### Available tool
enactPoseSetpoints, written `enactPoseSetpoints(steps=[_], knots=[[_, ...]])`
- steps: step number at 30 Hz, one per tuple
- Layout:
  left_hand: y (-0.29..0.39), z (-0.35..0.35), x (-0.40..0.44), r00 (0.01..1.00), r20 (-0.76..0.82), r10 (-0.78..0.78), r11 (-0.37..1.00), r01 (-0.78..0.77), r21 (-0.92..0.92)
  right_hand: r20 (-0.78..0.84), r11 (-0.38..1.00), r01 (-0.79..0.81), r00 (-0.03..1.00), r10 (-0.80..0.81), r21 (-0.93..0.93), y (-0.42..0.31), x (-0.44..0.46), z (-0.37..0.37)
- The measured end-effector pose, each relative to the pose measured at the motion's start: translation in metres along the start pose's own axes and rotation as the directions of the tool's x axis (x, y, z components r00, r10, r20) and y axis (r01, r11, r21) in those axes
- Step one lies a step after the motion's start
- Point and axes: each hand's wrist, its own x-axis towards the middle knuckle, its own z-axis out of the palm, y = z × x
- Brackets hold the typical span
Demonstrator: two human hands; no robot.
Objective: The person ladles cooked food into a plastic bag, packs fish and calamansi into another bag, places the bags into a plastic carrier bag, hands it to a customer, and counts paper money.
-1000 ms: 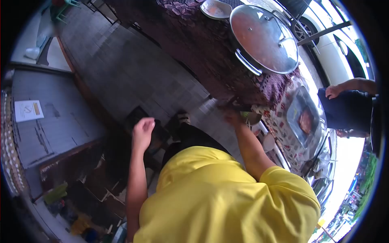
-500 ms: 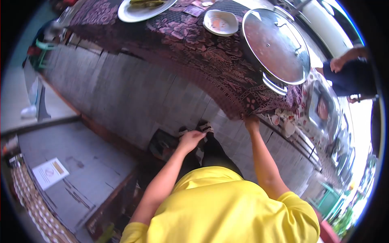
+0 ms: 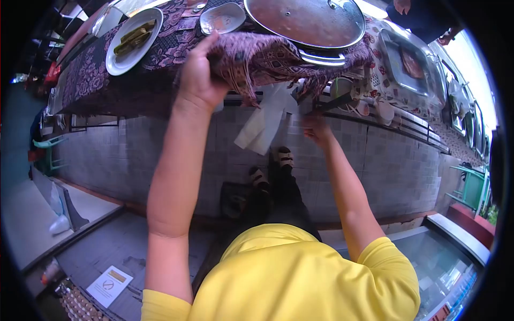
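Observation:
My left hand (image 3: 203, 80) grips the fringed edge of the patterned tablecloth (image 3: 257, 51) and lifts it, bunching the cloth. Beneath the raised edge, my right hand (image 3: 317, 130) is closed, its fingers partly smeared by motion. Against it lies a long dark flat thing (image 3: 334, 103) slanting up to the right; its kind is unclear. A whitish sheet or bag (image 3: 263, 120) hangs below the cloth between my hands. Above the lifted edge stands a large pot with a glass lid (image 3: 305, 24) and a metal side handle (image 3: 321, 58), near a small white dish (image 3: 222, 18).
An oval white plate (image 3: 119, 63) bears long greenish food at the left. To the right, a clear-covered tray (image 3: 401, 64) holds something brown, with cups (image 3: 384, 111) below. Another person (image 3: 423, 18) stands across the table. Green stools (image 3: 471, 184) are at the sides.
My left hand rose from near my legs to the tablecloth and lifted its edge. The right hand let go of the cloth's edge and moved beneath it. My view shifted right, exposing the whitish sheet.

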Motion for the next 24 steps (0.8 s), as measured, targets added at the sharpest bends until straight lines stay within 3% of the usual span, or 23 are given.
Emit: enactPoseSetpoints(steps=[3,7,9,12,14,15,16,17,19,20,22,24], knots=[[0.024,0.006,0.013,0.998,0.058,0.013,0.996,-0.018,0.083,0.036,0.975,0.218,0.976,-0.216,-0.035,0.029,0.049,0.02],[0.033,0.006,0.01,0.99,0.137,-0.033,0.998,0.026,0.051,-0.169,0.969,0.186,0.962,-0.213,-0.162,0.006,0.098,0.064],[0.037,0.0,0.008,0.983,0.169,-0.07,0.997,0.065,0.032,-0.152,0.983,0.146,0.975,-0.161,-0.111,0.008,0.1,0.075],[0.036,-0.001,0.005,0.995,0.094,-0.02,1.0,0.021,-0.007,0.053,0.99,-0.051,0.998,0.044,0.134,0.021,0.093,0.083],[0.038,-0.008,0.002,0.991,0.126,-0.046,0.998,0.051,-0.036,0.209,0.969,-0.122,0.975,0.076,0.216,0.04,0.08,0.088],[0.04,-0.011,0.002,0.988,0.146,-0.054,0.997,0.062,-0.049,0.259,0.977,-0.065,0.966,0.01,0.204,0.05,0.074,0.09],[0.041,-0.012,0.002,0.991,0.126,-0.051,0.997,0.057,-0.044,0.263,0.971,0.226,0.934,-0.24,0.084,0.066,0.076,0.092],[0.04,-0.013,0.001,0.993,0.105,-0.049,0.998,0.053,-0.037,0.249,0.866,0.498,0.844,-0.475,-0.035,0.08,0.076,0.097],[0.039,-0.012,0.0,0.996,0.077,-0.048,0.998,0.051,-0.031,0.183,0.778,0.56,0.828,-0.529,-0.285,0.084,0.094,0.104],[0.038,-0.011,-0.002,0.996,0.069,-0.047,0.998,0.05,-0.032,0.052,0.844,0.364,0.926,-0.374,-0.394,0.064,0.108,0.118],[0.041,-0.012,-0.002,0.996,0.074,-0.049,0.999,0.05,-0.013,-0.1,0.888,0.128,0.977,-0.19,-0.441,0.032,0.123,0.138],[0.042,-0.011,-0.004,0.997,0.061,-0.057,0.998,0.057,-0.007,-0.13,0.937,0.111,0.978,-0.162,-0.33,0.007,0.118,0.145]])
